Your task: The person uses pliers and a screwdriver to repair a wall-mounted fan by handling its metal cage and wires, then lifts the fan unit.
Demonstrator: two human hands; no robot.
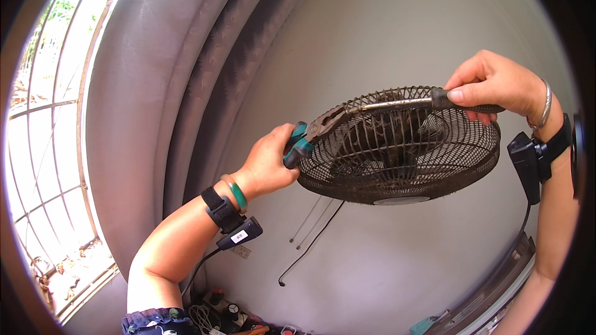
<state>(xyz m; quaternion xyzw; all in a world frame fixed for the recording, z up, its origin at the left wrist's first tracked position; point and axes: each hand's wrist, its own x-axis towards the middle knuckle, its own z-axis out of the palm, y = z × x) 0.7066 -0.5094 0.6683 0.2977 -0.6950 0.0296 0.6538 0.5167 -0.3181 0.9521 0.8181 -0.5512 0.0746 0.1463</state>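
Note:
A dark, dusty wall fan with a round wire cage hangs in front of me. My left hand is closed around the teal and black handles of a pair of pliers. Their jaws meet the cage's upper left rim, beside the screwdriver's tip; what they bite on is too small to tell. My right hand grips the dark handle of a screwdriver from the right. Its metal shaft lies nearly level across the upper part of the cage, pointing left. The fan's motor behind the wires is mostly hidden.
A grey curtain and a barred window are at the left. Below the fan hang a black cord and two thin pull cords, near a wall socket. Cables and small items crowd the lower edge; a dark ledge runs lower right.

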